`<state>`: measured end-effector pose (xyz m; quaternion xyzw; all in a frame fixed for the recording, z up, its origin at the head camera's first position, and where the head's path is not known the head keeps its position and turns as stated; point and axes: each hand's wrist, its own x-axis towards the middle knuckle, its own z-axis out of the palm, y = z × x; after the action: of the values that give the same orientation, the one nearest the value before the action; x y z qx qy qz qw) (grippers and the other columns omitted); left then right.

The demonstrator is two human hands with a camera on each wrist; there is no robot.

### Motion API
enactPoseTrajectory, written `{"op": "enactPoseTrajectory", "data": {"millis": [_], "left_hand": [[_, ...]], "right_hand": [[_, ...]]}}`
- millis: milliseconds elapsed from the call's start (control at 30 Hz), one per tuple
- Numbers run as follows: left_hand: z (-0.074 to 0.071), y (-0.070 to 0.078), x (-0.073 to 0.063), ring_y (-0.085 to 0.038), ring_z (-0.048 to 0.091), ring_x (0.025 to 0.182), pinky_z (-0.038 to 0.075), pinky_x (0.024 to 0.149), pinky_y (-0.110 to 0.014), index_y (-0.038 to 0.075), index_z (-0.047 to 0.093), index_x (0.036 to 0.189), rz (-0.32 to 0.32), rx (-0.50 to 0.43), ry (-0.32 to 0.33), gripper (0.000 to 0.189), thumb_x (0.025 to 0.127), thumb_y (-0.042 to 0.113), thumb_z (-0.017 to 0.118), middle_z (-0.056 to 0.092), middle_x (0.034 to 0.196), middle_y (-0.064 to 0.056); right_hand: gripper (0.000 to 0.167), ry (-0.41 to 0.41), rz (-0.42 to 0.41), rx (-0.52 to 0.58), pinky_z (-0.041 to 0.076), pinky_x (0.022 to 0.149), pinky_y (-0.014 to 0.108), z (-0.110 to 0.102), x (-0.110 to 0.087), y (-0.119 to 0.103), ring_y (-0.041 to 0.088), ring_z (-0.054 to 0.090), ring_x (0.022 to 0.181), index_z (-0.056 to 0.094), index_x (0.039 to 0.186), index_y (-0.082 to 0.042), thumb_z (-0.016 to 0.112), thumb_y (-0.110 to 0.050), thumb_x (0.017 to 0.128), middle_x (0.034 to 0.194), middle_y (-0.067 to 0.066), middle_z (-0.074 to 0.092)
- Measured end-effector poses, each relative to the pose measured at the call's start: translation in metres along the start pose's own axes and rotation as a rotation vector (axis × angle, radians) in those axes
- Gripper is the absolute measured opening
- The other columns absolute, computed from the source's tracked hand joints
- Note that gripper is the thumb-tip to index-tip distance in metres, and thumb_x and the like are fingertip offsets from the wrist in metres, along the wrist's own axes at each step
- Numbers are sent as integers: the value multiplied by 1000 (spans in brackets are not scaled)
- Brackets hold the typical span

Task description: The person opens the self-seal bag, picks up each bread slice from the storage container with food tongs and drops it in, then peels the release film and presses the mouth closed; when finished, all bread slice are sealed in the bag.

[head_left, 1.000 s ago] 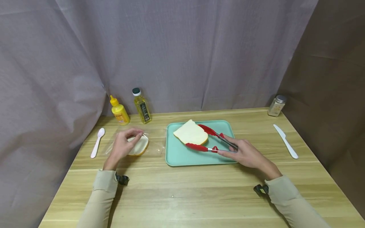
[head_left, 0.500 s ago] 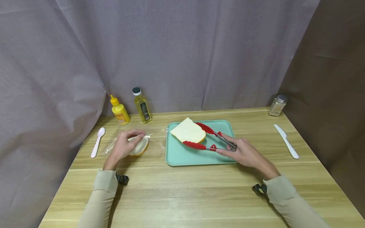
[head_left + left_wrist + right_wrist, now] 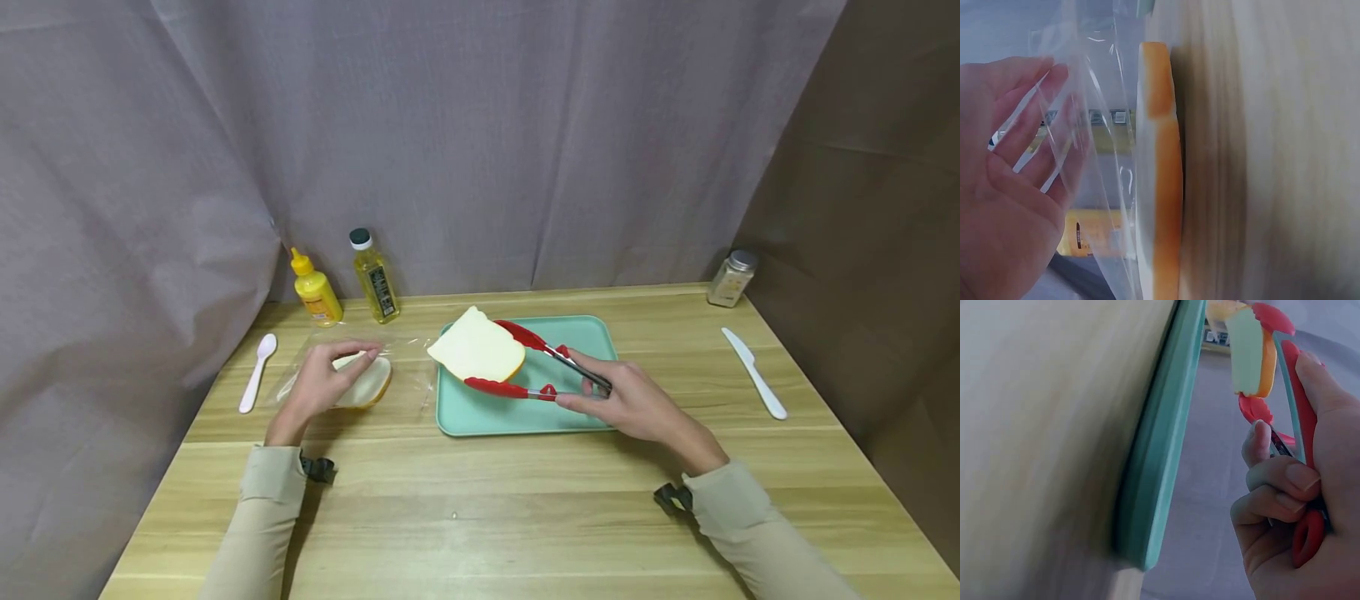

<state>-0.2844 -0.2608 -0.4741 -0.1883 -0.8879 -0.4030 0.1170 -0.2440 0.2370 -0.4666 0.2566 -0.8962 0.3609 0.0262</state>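
My right hand (image 3: 630, 402) grips red-tipped metal tongs (image 3: 498, 388). Between the tongs' two heads a white bread slice with an orange-brown crust (image 3: 477, 347) is held above the left part of the green tray (image 3: 510, 423). In the right wrist view the slice (image 3: 1250, 356) stands clear over the tray's edge. My left hand (image 3: 324, 382) pinches a clear plastic bag (image 3: 411, 385) between thumb and fingertips, lifting its film, as the left wrist view shows. Beneath that hand, a second bread slice (image 3: 1163, 169) lies at the bag on the wooden table, partly covered by the hand in the head view.
A yellow squeeze bottle (image 3: 318, 298) and an oil bottle with a dark cap (image 3: 377, 287) stand at the back left. A white spoon (image 3: 258, 373) lies at the far left. On the right are a white knife (image 3: 753, 372) and a glass spice jar (image 3: 731, 280) by the curtain.
The right hand has moved left with the tongs, carrying the bread slice toward the tray's left edge. The left hand stays nearly in place while the bag's film shifts a little.
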Motion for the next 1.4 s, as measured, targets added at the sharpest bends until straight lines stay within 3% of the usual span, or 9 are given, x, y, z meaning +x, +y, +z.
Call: {"op": "enactPoseTrajectory", "data": {"millis": [233,400,767,1167,1400], "left_hand": [[0,0,1,-28,73,127,52,118,-51,10,83,122,19,-12,-67,22,104,20,75,80,129,-5],[1,-1,1,-30,72,129,51,119,-54,11,82,123,23,-6,-94,21,104,18,75,80,130,-5],[0,0,1,-30,72,128,51,119,-54,9,82,124,28,-33,-92,23,105,20,74,80,129,-5],[-1,-2,-1,-21,72,127,52,118,-48,15,83,123,16,-33,-70,23,105,27,75,80,128,4],[-3,-2,-2,-24,73,125,53,117,-51,15,83,123,27,-26,-74,23,105,27,75,81,127,1]], "right_hand": [[78,-19,-57,-27,40,53,22,5,4,-12,2,43,60,57,158,-21,83,-56,93,82,-12,58],[79,-54,-54,-12,39,53,21,9,2,-17,3,43,63,58,157,-24,83,-59,91,82,-13,58],[78,-120,-74,18,39,54,20,21,-1,-23,3,44,63,58,157,-25,81,-61,92,81,-12,60],[80,-177,-60,57,37,54,19,31,11,-18,4,41,59,57,158,-24,80,-63,92,82,-9,62],[82,-186,-70,36,36,54,20,37,22,-21,2,39,60,56,159,-24,79,-65,92,81,-10,60]]}}
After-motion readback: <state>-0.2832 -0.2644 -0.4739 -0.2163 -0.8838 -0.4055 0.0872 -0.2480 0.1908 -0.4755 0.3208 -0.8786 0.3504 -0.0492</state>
